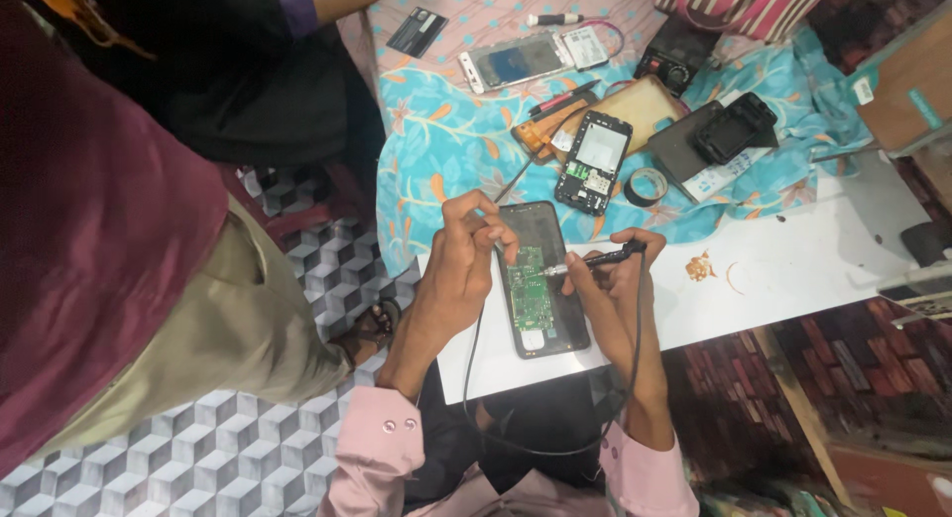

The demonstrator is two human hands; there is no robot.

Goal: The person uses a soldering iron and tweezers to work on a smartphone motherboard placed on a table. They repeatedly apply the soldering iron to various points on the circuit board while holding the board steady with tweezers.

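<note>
An opened black phone (542,279) lies on the white table (793,269) with a green circuit board (529,289) showing. My left hand (464,259) pinches a thin metal tool (516,180) at the phone's top left edge. In my right hand (615,279) is a black soldering iron (600,258) with a black cord, its metal tip touching the board's upper right part.
A blue patterned cloth (446,140) at the back holds a second opened phone (593,162), a tape roll (646,186), a white phone (516,61), a dark card (416,31) and black devices (729,130). Another person in maroon (89,229) stands at left.
</note>
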